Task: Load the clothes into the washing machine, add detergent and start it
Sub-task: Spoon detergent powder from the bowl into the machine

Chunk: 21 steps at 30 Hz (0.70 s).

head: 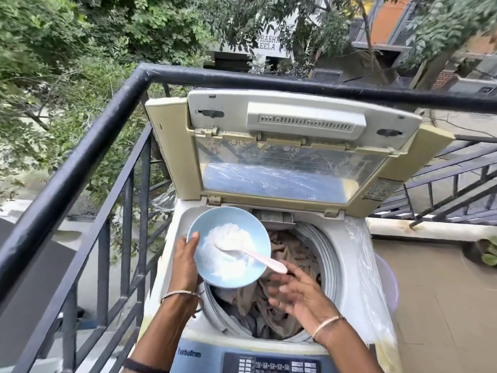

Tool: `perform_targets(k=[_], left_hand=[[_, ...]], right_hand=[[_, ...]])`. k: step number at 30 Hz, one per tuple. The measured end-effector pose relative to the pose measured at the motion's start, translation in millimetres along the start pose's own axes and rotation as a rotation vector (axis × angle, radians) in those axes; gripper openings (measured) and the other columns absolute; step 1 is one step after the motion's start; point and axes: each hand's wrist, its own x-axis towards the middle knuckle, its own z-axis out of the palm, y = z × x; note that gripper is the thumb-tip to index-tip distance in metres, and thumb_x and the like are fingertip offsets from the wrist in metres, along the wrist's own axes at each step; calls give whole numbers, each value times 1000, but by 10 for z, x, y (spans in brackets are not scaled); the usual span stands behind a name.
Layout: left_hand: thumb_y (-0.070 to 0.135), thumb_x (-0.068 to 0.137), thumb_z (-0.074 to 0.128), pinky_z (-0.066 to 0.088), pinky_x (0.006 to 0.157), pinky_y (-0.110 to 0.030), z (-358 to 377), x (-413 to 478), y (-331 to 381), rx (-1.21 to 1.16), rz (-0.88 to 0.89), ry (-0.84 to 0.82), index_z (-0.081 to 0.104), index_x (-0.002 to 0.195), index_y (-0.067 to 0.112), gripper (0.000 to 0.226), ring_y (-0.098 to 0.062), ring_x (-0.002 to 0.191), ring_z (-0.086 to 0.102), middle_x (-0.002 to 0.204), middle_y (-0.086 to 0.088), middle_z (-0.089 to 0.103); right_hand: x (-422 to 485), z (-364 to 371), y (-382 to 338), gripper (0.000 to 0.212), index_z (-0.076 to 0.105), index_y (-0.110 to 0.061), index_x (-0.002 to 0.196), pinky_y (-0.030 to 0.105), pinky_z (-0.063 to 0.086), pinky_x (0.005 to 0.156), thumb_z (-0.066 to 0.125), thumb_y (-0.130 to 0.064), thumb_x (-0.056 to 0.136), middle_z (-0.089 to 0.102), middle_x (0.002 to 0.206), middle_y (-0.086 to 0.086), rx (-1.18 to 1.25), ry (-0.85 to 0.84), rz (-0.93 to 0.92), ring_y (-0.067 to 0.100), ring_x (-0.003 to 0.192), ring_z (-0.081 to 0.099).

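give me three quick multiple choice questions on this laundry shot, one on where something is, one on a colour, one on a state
1. Where is the bowl of detergent powder?
A. on the control panel
B. held over the drum's left rim
C. on the balcony floor

2. What colour is the spoon in the bowl?
A. pink
B. green
C. black

3. What state is the washer lid in?
A. shut
B. taken off
C. raised open

Answers:
1 B: the left hand has the bowl in its grip above the drum edge.
2 A: its handle is pale pink, with the right hand open just below it.
3 C: the lid stands up, with clothes visible in the drum.
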Motion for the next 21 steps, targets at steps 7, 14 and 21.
perform_targets(k=[7, 14, 21], left_hand=[[48, 82, 54, 50, 90, -48, 284, -82, -80, 81, 93, -96, 58, 100, 26, 29, -33, 107, 60, 106, -7, 63], [64, 77, 58, 42, 103, -60, 387, -150, -190, 134, 136, -161, 59, 113, 34, 47, -27, 116, 59, 118, -1, 66], [63, 79, 55, 42, 104, -58, 428, -191, -157, 119, 154, -187, 58, 114, 37, 44, -23, 117, 59, 119, 2, 65]], right_hand=[[-377, 286, -100, 59, 65, -4, 112, 27, 56, 56, 87, -12, 58, 67, 91, 20, 41, 107, -351, 21, 62, 59], [-339, 319, -405, 22, 68, 0, 103, 22, 49, 48, 68, -13, 87, 62, 67, 14, 33, 256, -558, 21, 54, 56], [-347, 376, -465, 20, 67, -1, 105, 21, 51, 53, 60, -16, 93, 64, 72, 15, 67, 213, -567, 19, 57, 61]])
